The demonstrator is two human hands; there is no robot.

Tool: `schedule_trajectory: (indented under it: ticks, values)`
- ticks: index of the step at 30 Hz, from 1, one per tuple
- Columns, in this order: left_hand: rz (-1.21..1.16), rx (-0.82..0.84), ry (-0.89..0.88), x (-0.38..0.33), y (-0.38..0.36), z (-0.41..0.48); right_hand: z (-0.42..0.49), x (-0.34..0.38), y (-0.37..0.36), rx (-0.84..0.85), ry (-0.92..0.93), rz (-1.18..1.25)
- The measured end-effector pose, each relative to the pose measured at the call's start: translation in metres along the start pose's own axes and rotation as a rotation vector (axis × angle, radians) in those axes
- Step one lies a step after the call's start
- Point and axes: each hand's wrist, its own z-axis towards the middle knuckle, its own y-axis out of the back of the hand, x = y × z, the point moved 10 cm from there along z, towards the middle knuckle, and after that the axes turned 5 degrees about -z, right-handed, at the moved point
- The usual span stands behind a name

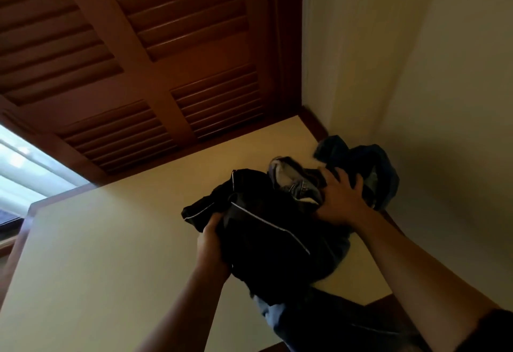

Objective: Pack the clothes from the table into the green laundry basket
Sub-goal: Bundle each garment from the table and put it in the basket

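A bundle of dark clothes (266, 243) lies on the cream table (111, 254) near its far right corner. A black garment with thin white piping is on top, with a grey piece (294, 182) and blue denim (369, 162) behind it. My left hand (213, 243) grips the black garment at its left edge. My right hand (341, 199) presses down on the pile and clutches the grey and blue cloth. More blue cloth (274, 315) hangs below the bundle over the table's near edge. The green laundry basket is not in view.
A brown louvred wooden door (144, 54) stands behind the table. A cream wall (444, 87) closes in on the right, right beside the pile. A bright window (25, 168) shows at the left.
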Motion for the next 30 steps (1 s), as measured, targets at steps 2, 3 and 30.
schedule_trajectory:
  ticks: [2, 3, 30]
  values:
    - [0.003, -0.014, -0.011, 0.001, 0.002, 0.002, 0.010, -0.013, -0.031, 0.124, -0.059, 0.098]
    - [-0.002, -0.015, -0.016, 0.000, 0.002, 0.003, 0.015, -0.022, -0.049, 0.212, -0.101, 0.172]
    - [-0.455, -0.065, -0.125, -0.016, 0.095, -0.050, -0.029, 0.106, -0.061, 0.260, -0.264, 1.486]
